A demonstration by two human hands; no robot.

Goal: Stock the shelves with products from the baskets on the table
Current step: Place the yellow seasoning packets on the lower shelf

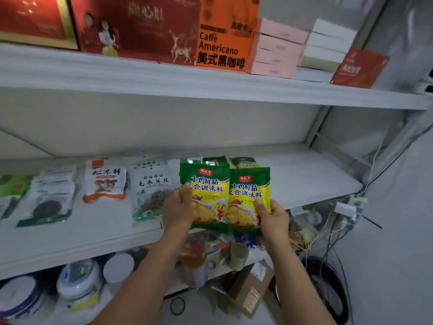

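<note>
Placement step, mid-task: two seasoning packets are up at the middle shelf [304, 179], centre of frame, not yet set down. The left hand [178, 212] pinches the left packet [206, 191] at its left edge, thumb [186, 191] pressed on the front; the fingers behind are hidden. The right hand [273, 219] grips the right packet [249, 195] at its lower right corner in the same way, with its thumb [261, 206] on the print and the rest out of sight behind. Both packets are upright, faces toward the camera, side by side, with their inner edges meeting or slightly overlapping. They are held in front of the shelf's lip rather than over the board. Matching packets [243, 161] already lie just behind them on the shelf, so this looks like the slot. Other pouches [104, 181] fill the shelf toward the left of frame, and bare board runs to the right. The next move likely calls for a short reach forward, laying both down ahead of the matching ones without pushing them back — and keeping clear of the dark-leaf pouch [152, 191] just beside the left hand. The film should be slippery, so a release one hand at a time seems safer.
</note>
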